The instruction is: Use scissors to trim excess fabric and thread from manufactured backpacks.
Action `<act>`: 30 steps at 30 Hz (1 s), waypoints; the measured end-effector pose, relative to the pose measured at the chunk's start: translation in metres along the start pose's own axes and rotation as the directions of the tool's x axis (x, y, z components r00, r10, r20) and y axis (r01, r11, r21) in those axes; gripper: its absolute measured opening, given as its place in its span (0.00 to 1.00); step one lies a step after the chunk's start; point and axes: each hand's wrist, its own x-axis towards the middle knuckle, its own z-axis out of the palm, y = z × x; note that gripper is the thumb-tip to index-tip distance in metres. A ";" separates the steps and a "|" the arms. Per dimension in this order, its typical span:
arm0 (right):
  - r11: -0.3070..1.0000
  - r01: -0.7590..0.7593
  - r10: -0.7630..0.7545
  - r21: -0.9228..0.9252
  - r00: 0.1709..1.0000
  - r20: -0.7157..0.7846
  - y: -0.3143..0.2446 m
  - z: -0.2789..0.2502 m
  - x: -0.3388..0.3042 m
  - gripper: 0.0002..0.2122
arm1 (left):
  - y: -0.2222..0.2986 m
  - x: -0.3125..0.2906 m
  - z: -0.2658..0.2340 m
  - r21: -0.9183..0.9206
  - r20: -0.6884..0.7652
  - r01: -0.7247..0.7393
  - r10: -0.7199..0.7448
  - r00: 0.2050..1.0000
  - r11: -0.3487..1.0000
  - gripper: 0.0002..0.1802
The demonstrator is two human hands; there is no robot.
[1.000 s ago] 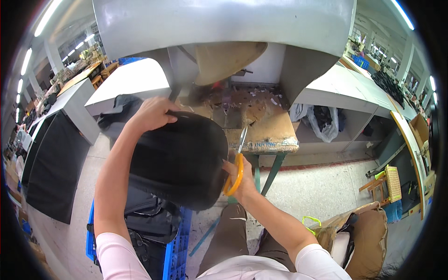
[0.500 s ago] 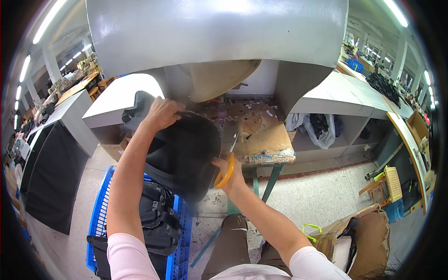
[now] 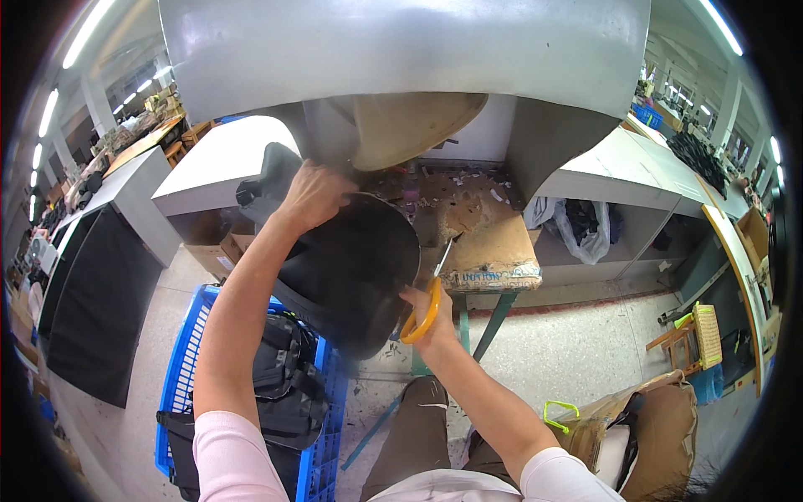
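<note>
My left hand (image 3: pixel 316 197) is closed on the upper edge of a black bag (image 3: pixel 343 272), which hangs in front of the worktable and is partly blurred. A grey-black flap or strap of it sticks out left of that hand. In my right hand (image 3: pixel 435 322) are scissors with orange handles (image 3: pixel 424 316), their blades pointing up and away, apart from the bag. The right thumb and fingertips are at the bag's right edge; whether they pinch it I cannot tell. Below, black bags (image 3: pixel 284 381) lie in a blue plastic crate (image 3: pixel 186 351).
A metal hood (image 3: pixel 401 46) overhangs a worn worktable (image 3: pixel 489 251) strewn with scraps. Under the hood is a tan curved piece (image 3: pixel 410 125). White counters (image 3: pixel 585 171) stand on both sides. A cardboard box (image 3: pixel 661 427) is near my right leg, a wooden stool (image 3: pixel 698 339) farther right.
Both hands, the bag and the scissors have shifted slightly right in the picture, along with the hood and table. My hold on the bag and the scissors looks the same.
</note>
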 end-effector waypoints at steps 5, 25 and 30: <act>0.993 -0.042 0.042 -0.112 0.999 -0.007 0.000 -0.019 -0.016 0.17 | 0.013 -0.011 0.001 -0.007 0.069 -0.048 0.048 0.996 0.999 0.14; 0.860 0.233 -0.167 -0.455 0.969 0.180 -0.048 -0.091 -0.065 0.17 | 0.097 -0.117 -0.016 -0.579 0.193 0.329 -0.267 0.944 0.746 0.19; 0.844 0.214 -0.161 -0.491 0.976 0.149 -0.038 -0.049 -0.039 0.17 | 0.057 -0.098 -0.028 -0.453 0.191 0.373 -0.321 0.928 0.809 0.17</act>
